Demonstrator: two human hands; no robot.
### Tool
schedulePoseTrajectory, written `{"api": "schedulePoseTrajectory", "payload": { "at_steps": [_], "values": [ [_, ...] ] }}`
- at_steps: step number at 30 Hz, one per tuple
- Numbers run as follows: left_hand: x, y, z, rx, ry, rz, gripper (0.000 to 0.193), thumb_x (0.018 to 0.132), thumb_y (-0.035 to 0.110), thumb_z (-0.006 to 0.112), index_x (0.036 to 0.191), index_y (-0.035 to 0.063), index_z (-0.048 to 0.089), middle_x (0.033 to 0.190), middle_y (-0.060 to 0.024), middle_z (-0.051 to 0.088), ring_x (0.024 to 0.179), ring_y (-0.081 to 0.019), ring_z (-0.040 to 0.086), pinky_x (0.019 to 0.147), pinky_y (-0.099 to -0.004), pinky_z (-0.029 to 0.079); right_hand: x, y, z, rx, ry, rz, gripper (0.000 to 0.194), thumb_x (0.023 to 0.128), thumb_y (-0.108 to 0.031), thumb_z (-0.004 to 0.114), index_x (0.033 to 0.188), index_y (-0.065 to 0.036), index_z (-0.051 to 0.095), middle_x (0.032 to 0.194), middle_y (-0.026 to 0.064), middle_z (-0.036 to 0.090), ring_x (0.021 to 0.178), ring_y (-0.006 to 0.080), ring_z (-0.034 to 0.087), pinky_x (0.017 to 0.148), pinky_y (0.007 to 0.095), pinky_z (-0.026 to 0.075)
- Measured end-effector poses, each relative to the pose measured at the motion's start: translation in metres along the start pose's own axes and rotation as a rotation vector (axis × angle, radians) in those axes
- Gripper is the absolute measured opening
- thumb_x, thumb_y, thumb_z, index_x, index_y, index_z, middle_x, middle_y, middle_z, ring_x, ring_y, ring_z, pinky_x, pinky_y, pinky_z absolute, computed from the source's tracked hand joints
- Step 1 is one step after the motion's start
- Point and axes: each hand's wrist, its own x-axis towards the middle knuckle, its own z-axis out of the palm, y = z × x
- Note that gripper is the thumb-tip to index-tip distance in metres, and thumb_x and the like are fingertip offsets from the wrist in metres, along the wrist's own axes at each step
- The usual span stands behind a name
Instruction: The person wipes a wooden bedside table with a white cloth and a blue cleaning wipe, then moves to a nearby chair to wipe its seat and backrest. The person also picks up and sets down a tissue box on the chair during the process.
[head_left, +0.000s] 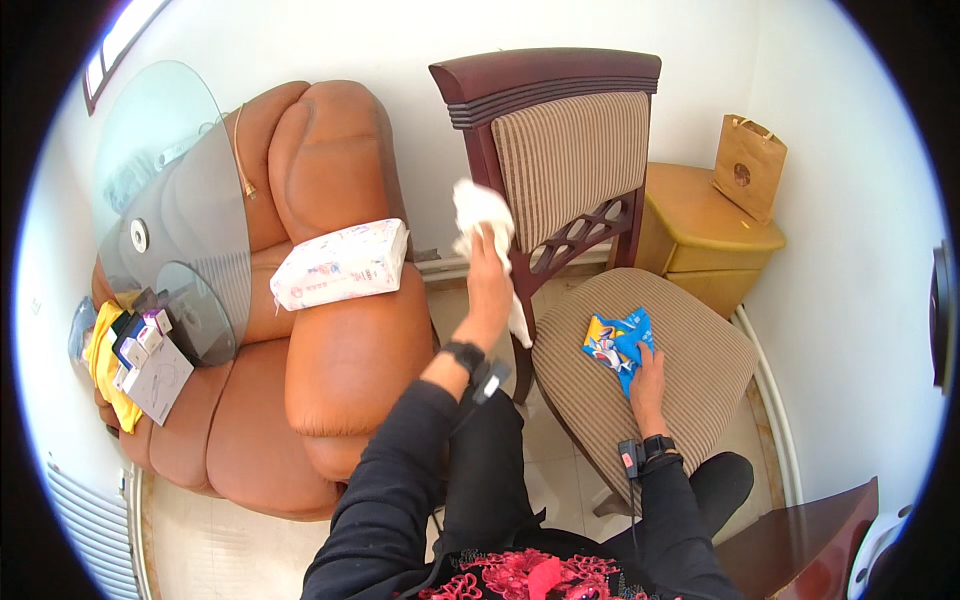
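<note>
My left hand (489, 296) grips a white cloth (480, 206), bunched above the fingers, with a loose end trailing below. The cloth is beside the left post of a dark wooden chair's backrest (574, 161); whether it touches the wood I cannot tell. On the chair's striped padded seat (600, 292) lies a crumpled blue plastic packet (619, 341) with a yellow corner and cartoon print. My right hand (646, 382) has its fingers on the packet's near right edge.
Left stands a brown leather sofa (360, 367) with a soft tissue pack (341, 264) on its arm. A glass tabletop (172, 217) leans there near small boxes (146, 341). Behind the chair, a wooden cabinet (697, 217) bears a paper bag (750, 169). Dark wooden furniture (810, 532) sits lower right.
</note>
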Motion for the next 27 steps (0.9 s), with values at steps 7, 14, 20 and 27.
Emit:
{"api": "schedulePoseTrajectory", "payload": {
  "at_steps": [7,14,20,27],
  "values": [
    [-0.065,-0.018,-0.008,-0.109,-0.149,-0.440,0.040,0.102,0.023,0.053,0.126,-0.0078,0.047,0.074,-0.0240,0.064,0.066,-0.0397,0.065,0.060,-0.0452,0.051,0.002,0.004,0.002,-0.002,0.000,0.002,0.048,0.085,0.011,0.048,0.130,-0.004,0.056,0.105,0.0235,0.050,0.096,0.0448,0.055,0.082,0.0488,0.047],
    [-0.022,0.019,0.017,-0.051,0.052,-0.149,0.068,0.081,-0.017,0.045,0.146,-0.0067,0.032,0.143,-0.0341,0.039,0.132,-0.0519,0.039,0.107,-0.0481,0.041,-0.002,0.012,0.008,-0.009,-0.021,0.041,0.049,0.085,0.009,0.049,0.131,-0.005,0.056,0.110,0.0232,0.051,0.099,0.0447,0.056,0.086,0.0491,0.047],
    [-0.074,-0.023,-0.016,-0.137,-0.522,-0.730,0.041,0.097,0.015,0.057,0.129,-0.0091,0.048,0.101,-0.0290,0.066,0.096,-0.0428,0.065,0.085,-0.0465,0.050,0.043,-0.014,0.007,0.160,-0.040,0.016,0.040,0.085,0.004,0.051,0.124,-0.001,0.060,0.117,0.0248,0.058,0.106,0.0453,0.058,0.093,0.0491,0.046],
    [0.015,-0.002,-0.006,-0.486,0.000,-0.470,0.049,0.102,0.027,0.051,0.141,-0.0021,0.043,0.129,-0.0268,0.058,0.116,-0.0398,0.058,0.097,-0.0427,0.045,0.109,-0.159,0.059,0.352,0.252,-0.332,0.046,0.082,0.006,0.052,0.128,-0.001,0.056,0.122,0.0279,0.053,0.116,0.0458,0.052,0.096,0.0477,0.046]
  ]
}}
